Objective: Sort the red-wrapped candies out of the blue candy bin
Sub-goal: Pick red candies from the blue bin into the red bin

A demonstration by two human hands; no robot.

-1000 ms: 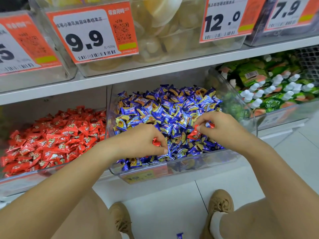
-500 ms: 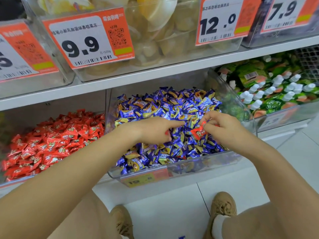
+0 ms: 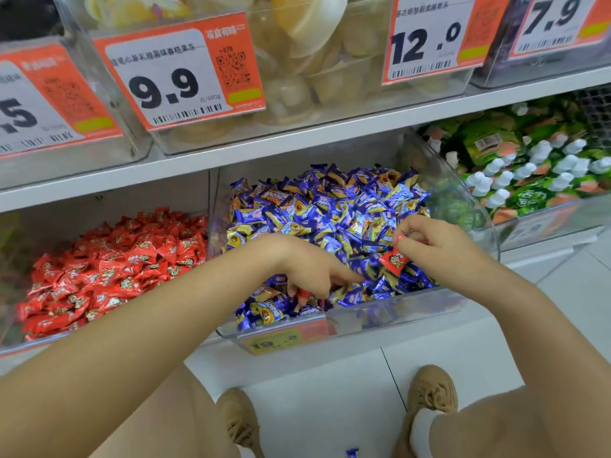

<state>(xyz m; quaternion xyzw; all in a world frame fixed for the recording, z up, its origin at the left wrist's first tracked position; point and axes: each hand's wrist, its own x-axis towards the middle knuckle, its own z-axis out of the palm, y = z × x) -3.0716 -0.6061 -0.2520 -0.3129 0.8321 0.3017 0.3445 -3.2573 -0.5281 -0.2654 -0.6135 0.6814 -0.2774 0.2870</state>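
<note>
We see a clear plastic blue candy bin (image 3: 390, 320) on the lower shelf, heaped with blue candies (image 3: 330, 206) in glossy blue-and-yellow wrappers. Both of our hands are inside it, near the front wall.

Our right hand (image 3: 436, 246) hovers over the right part of the heap with its fingers curled together, and its fingertips pinch a red-wrapped candy (image 3: 392, 259). That candy is a small pillow-shaped packet, bright red with a crimped end, and it carries a round pale-and-green printed figure on its face. It hangs tilted below the fingers, just above the blue wrappers; whether it touches them we cannot tell.

Our left hand (image 3: 307, 269) lies palm down on the heap, its forefinger stretched out and pointing right, its tip touching the blue wrappers. The other fingers are curled under, and a second bit of red wrapper (image 3: 302, 294) shows beneath them. We cannot tell whether the fingers truly grip it or only cover it.

Just left of the blue bin stands a red candy bin (image 3: 20, 348), filled with red candies (image 3: 109, 266) of the same look as the held one. To the right is a bin of green pouches (image 3: 529, 180) with white caps. Above, orange price tags read 9.9 (image 3: 180, 74) and 12.0 (image 3: 429, 41). Below, we see tan shoes (image 3: 431, 390) on a white floor.
</note>
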